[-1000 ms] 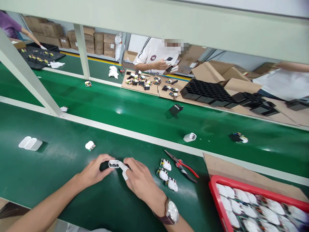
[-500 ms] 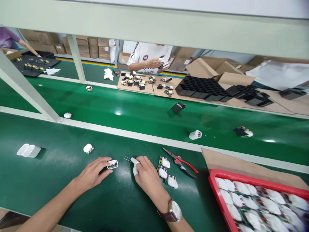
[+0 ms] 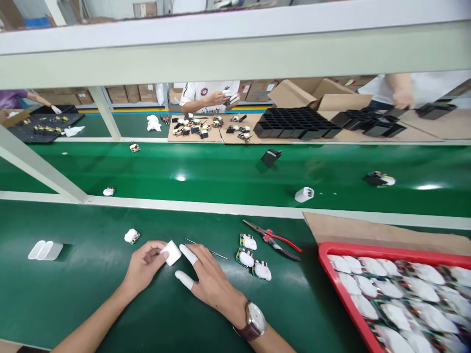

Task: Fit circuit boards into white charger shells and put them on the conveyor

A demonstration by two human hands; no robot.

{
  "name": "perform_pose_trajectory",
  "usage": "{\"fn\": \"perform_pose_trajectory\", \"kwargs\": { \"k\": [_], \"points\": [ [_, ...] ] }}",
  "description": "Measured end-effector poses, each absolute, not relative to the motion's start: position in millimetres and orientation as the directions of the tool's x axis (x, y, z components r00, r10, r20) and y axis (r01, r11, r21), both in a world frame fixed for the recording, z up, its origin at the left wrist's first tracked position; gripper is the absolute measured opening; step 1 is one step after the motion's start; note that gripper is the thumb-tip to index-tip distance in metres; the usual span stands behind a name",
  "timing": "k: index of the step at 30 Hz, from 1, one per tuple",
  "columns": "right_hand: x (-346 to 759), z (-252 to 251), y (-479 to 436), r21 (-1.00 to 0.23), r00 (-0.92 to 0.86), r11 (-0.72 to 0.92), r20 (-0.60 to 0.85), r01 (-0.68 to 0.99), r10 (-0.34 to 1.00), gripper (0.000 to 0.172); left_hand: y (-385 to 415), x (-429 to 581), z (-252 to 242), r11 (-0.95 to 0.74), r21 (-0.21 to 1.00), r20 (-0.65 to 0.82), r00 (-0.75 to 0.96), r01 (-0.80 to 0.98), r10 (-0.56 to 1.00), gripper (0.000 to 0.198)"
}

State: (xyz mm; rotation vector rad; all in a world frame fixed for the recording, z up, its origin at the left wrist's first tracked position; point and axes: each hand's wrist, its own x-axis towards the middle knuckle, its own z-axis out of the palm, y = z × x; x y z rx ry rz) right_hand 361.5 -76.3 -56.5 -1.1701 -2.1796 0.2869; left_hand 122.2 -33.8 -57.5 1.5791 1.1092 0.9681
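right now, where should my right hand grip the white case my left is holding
Probably by the free edges of the white case, coming from the right. The left hand covers its left side, while the right corner sticks out, and the right hand is open with finger and thumb spread toward it.

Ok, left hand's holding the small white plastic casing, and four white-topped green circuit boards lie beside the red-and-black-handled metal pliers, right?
The count is off: the head view shows three white-topped green circuit boards beside the red-and-black-handled metal pliers. The left hand does hold the small white plastic casing.
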Motion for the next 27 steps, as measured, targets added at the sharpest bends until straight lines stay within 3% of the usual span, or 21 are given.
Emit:
{"fn": "perform_pose_trajectory", "kwargs": {
  "k": [3,6,8,10,12,14,20,24,27],
  "points": [
    [361.9,-59.2,-78.1,-0.453,-0.394,0.577,0.439,0.679,0.808,0.063,-33.8,125.0,-50.4,0.247,0.967,-0.227,0.231,-0.059,0.946,0.036],
    [365.2,-58.2,-73.8,-0.414,-0.371,0.561,0.455,0.716,0.809,0.055,-30.8,124.5,-42.1,0.337,0.932,-0.297,0.250,-0.135,0.922,0.040],
    [369.7,-60.3,-68.5,-0.361,-0.341,0.521,0.456,0.774,0.822,0.045,-20.1,123.3,-38.0,0.265,0.961,-0.242,0.233,-0.074,0.942,0.040],
    [376.3,-66.7,-63.1,-0.284,-0.303,0.458,0.452,0.843,0.839,0.041,2.8,121.9,-34.5,0.047,0.992,-0.071,0.208,0.118,0.976,0.038],
    [384.2,-76.9,-59.0,-0.202,-0.275,0.396,0.447,0.896,0.851,0.045,38.4,120.3,-31.1,-0.201,0.917,0.135,0.205,0.345,0.969,0.034],
    [391.9,-88.4,-56.5,-0.137,-0.265,0.362,0.457,0.922,0.849,0.044,81.5,117.9,-28.3,-0.312,0.826,0.256,0.180,0.469,0.950,0.030],
    [404.7,-110.5,-54.3,-0.099,-0.268,0.389,0.571,0.916,0.776,0.036,172.4,108.4,-36.7,-0.355,0.668,0.376,0.116,0.654,0.919,0.029],
    [410.0,-106.3,-53.9,-0.112,-0.279,0.427,0.606,0.897,0.745,0.039,163.3,79.3,-41.2,-0.352,0.562,0.405,0.122,0.748,0.906,0.056],
    [410.0,-96.2,-53.8,-0.174,-0.268,0.466,0.624,0.868,0.734,0.039,128.6,25.7,-28.6,-0.308,0.492,0.441,0.072,0.814,0.895,0.052]
  ]
}}
